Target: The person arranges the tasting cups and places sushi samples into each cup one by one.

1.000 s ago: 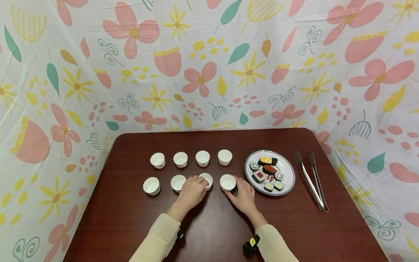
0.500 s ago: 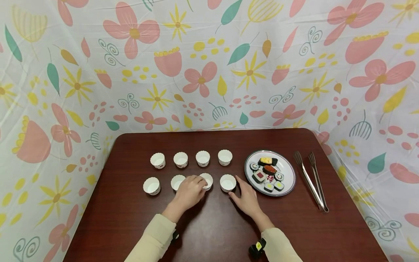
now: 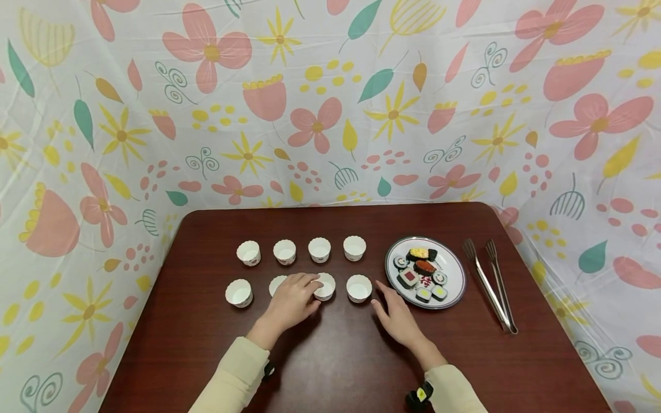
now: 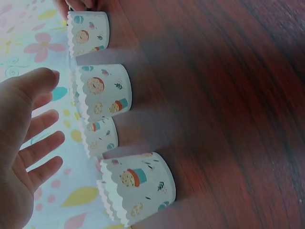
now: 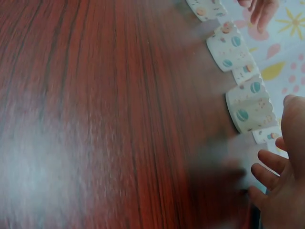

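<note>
Eight scallop-rimmed white baking cups (image 3: 239, 293) were set in two rows of four on the glossy wood-grain table (image 3: 320, 367); tapered walls were printed with cupcakes and doughnuts. Front row, from left: the second cup (image 3: 276, 284) was partly hidden by the left hand (image 3: 292, 302), fingers loosely spread; contact with the third cup (image 3: 325, 287) couldn't be told. The right hand (image 3: 397, 316) was held just beside the fourth cup (image 3: 358, 288), fingers extended. Sushi pieces (image 3: 425, 268) were laid on a round plate (image 3: 454, 269), red print partly covered, near metal tongs (image 3: 490, 289). Cream sleeves (image 3: 227, 373) were cut off below.
</note>
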`<action>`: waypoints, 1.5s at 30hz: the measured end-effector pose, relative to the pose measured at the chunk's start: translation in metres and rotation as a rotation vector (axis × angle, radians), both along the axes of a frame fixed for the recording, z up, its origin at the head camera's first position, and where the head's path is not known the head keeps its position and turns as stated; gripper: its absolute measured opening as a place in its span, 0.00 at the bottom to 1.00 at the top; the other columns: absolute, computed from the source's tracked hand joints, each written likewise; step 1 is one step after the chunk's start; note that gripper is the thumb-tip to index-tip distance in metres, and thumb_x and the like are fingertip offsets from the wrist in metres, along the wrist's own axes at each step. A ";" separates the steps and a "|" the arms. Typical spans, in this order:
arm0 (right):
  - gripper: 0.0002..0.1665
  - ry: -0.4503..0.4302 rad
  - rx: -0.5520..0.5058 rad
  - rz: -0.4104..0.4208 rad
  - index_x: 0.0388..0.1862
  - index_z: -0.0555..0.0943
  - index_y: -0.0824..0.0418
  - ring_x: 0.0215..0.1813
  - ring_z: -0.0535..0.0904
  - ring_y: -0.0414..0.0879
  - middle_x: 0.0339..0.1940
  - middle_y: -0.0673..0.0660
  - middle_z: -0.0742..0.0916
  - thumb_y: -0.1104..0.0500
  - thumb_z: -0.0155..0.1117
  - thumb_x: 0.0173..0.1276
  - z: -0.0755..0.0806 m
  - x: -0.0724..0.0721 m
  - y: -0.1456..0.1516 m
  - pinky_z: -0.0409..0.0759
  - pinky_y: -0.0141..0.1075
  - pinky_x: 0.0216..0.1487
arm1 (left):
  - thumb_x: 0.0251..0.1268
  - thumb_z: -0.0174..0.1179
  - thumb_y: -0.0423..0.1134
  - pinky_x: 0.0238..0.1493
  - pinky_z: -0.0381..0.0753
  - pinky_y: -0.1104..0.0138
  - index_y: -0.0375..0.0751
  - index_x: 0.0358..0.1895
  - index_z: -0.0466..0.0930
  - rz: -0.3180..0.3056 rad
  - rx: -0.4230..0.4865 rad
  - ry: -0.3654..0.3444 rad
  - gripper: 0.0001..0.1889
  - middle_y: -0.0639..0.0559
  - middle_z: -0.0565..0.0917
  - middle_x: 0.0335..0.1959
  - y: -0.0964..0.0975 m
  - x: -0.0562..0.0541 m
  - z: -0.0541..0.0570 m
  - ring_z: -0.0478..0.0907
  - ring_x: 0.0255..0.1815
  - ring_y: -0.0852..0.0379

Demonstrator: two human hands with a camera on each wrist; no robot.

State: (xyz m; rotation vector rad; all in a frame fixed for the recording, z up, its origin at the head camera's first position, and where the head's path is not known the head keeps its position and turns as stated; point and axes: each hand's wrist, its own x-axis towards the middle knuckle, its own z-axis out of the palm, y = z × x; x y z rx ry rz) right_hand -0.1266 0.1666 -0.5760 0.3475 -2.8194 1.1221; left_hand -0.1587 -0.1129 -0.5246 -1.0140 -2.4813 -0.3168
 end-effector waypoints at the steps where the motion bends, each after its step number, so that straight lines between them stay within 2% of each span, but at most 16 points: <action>1: 0.31 0.005 -0.004 0.005 0.67 0.63 0.64 0.63 0.68 0.58 0.61 0.63 0.74 0.52 0.53 0.70 0.001 0.000 0.002 0.64 0.53 0.61 | 0.42 0.70 0.43 0.52 0.74 0.60 0.42 0.42 0.80 -0.003 0.003 -0.005 0.20 0.47 0.81 0.47 -0.001 0.000 0.000 0.78 0.47 0.50; 7: 0.29 0.058 -0.033 0.042 0.65 0.66 0.64 0.63 0.69 0.53 0.60 0.60 0.76 0.56 0.55 0.68 0.006 0.003 0.013 0.65 0.49 0.61 | 0.44 0.70 0.44 0.52 0.73 0.56 0.40 0.48 0.79 0.012 0.014 -0.035 0.24 0.46 0.79 0.51 -0.010 -0.002 0.004 0.76 0.50 0.48; 12: 0.28 0.099 -0.032 0.038 0.63 0.68 0.60 0.60 0.71 0.48 0.58 0.55 0.77 0.56 0.59 0.65 0.013 0.007 0.028 0.67 0.43 0.58 | 0.44 0.70 0.44 0.53 0.73 0.56 0.41 0.49 0.78 0.033 0.007 -0.027 0.25 0.46 0.78 0.52 -0.019 -0.006 0.010 0.75 0.52 0.48; 16: 0.28 0.144 -0.012 0.004 0.62 0.70 0.59 0.58 0.72 0.47 0.57 0.54 0.78 0.57 0.63 0.62 0.019 0.009 0.042 0.67 0.40 0.55 | 0.45 0.69 0.44 0.53 0.73 0.56 0.41 0.50 0.78 0.046 0.012 -0.018 0.26 0.45 0.78 0.53 -0.026 -0.008 0.017 0.74 0.54 0.46; 21: 0.27 0.221 0.013 -0.047 0.58 0.73 0.63 0.55 0.74 0.50 0.53 0.57 0.81 0.61 0.65 0.59 0.024 0.009 0.063 0.65 0.38 0.54 | 0.46 0.69 0.44 0.53 0.73 0.55 0.41 0.51 0.78 0.086 0.016 -0.031 0.26 0.45 0.77 0.54 -0.036 -0.011 0.024 0.75 0.53 0.46; 28: 0.26 0.294 0.030 -0.116 0.54 0.75 0.66 0.52 0.74 0.53 0.50 0.60 0.82 0.66 0.67 0.55 0.024 0.011 0.098 0.60 0.25 0.54 | 0.46 0.68 0.43 0.53 0.72 0.55 0.43 0.54 0.76 0.137 0.014 -0.046 0.27 0.46 0.77 0.54 -0.053 -0.014 0.025 0.75 0.52 0.46; 30: 0.26 0.297 0.037 -0.148 0.54 0.75 0.66 0.49 0.74 0.54 0.49 0.61 0.81 0.66 0.67 0.54 0.024 0.011 0.108 0.62 0.28 0.52 | 0.46 0.68 0.42 0.55 0.71 0.54 0.43 0.54 0.76 0.154 0.015 -0.049 0.27 0.45 0.77 0.54 -0.059 -0.015 0.025 0.74 0.52 0.46; 34: 0.24 0.279 0.064 -0.230 0.53 0.75 0.67 0.47 0.73 0.57 0.47 0.63 0.81 0.65 0.66 0.55 0.025 0.012 0.126 0.64 0.42 0.46 | 0.47 0.67 0.43 0.55 0.71 0.53 0.43 0.53 0.76 0.201 -0.007 -0.078 0.26 0.45 0.76 0.54 -0.070 -0.016 0.027 0.74 0.53 0.45; 41: 0.25 0.299 0.105 -0.328 0.50 0.75 0.72 0.47 0.71 0.65 0.43 0.70 0.80 0.65 0.66 0.53 0.028 0.013 0.152 0.63 0.55 0.47 | 0.50 0.66 0.45 0.55 0.71 0.54 0.42 0.55 0.75 0.268 -0.005 -0.149 0.26 0.45 0.74 0.57 -0.085 -0.019 0.029 0.72 0.56 0.46; 45: 0.30 0.201 0.149 -0.403 0.56 0.72 0.68 0.50 0.68 0.69 0.49 0.72 0.77 0.58 0.67 0.55 0.031 0.015 0.165 0.61 0.62 0.43 | 0.52 0.65 0.46 0.55 0.70 0.53 0.43 0.57 0.73 0.307 0.007 -0.214 0.27 0.45 0.72 0.59 -0.093 -0.019 0.032 0.70 0.58 0.45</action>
